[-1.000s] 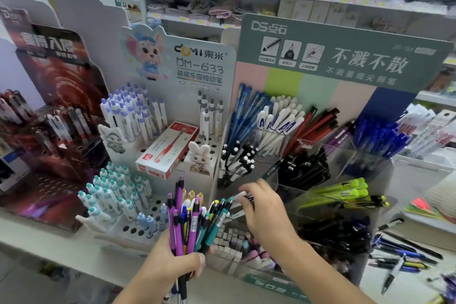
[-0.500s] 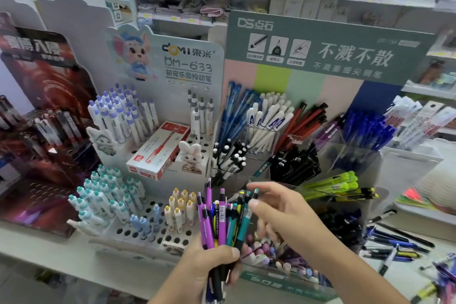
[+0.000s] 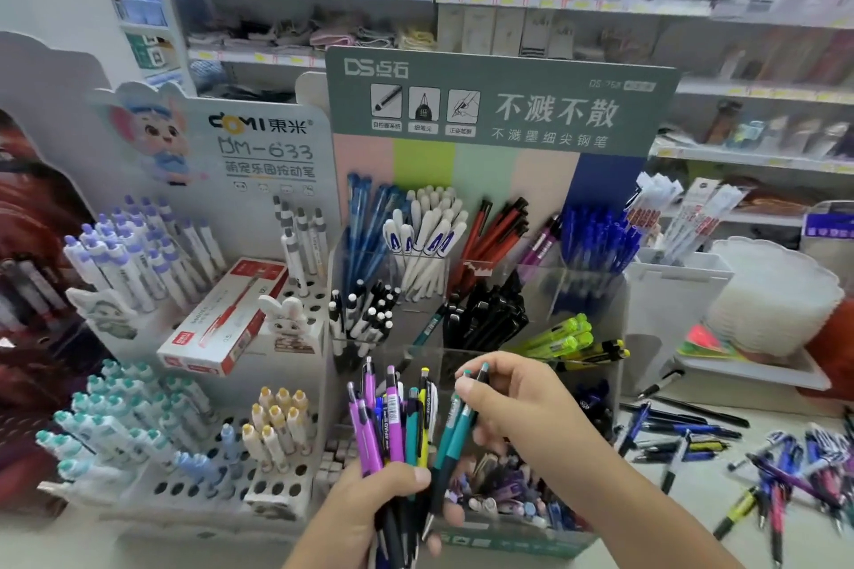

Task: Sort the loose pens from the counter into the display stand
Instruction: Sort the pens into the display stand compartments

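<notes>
Gripping a fanned bundle of pens (image 3: 397, 425), purple, teal and yellow, the left hand (image 3: 369, 508) sits just in front of the display stand (image 3: 490, 116), while the right hand (image 3: 513, 402) pinches one teal pen (image 3: 455, 434) at the bundle's edge. Within the stand's clear compartments stand blue pens (image 3: 365, 226), white pens (image 3: 430, 236), red pens (image 3: 494, 231), black pens (image 3: 485, 314) and lime pens (image 3: 559, 337). Right of the stand, loose pens (image 3: 785, 471) lie scattered on the counter (image 3: 693, 536).
</notes>
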